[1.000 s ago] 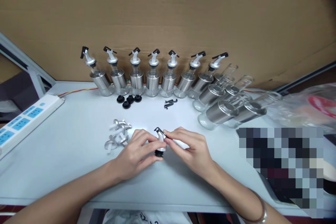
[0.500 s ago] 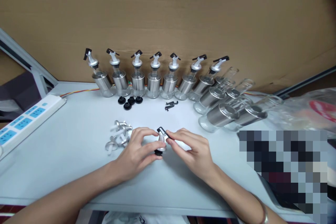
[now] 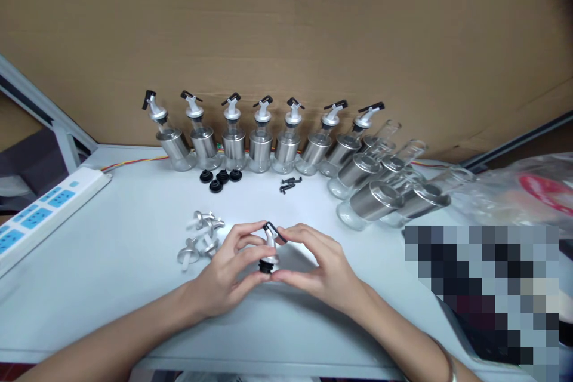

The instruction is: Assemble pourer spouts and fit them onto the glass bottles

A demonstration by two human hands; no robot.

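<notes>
My left hand (image 3: 226, 271) and my right hand (image 3: 320, 265) meet at the middle of the white table (image 3: 134, 262), both pinching one silver pourer spout (image 3: 270, 250) with a black lever on top and a black stopper below. The left fingers curl round its left side and base. My right forefinger touches the black lever and the thumb presses under the stopper. Just left of my left hand lies a small heap of loose silver spouts (image 3: 200, 236).
Several assembled glass-and-steel bottles (image 3: 260, 137) stand in a row at the back against cardboard. Uncapped bottles (image 3: 380, 191) lie on their sides at the right. Black stoppers (image 3: 220, 176) and black levers (image 3: 289, 184) lie before the row. A power strip (image 3: 40, 209) lies left.
Both hands slid slightly toward me with the spout. My right thumb moved under the stopper, and the right fingers closed in round the black lever.
</notes>
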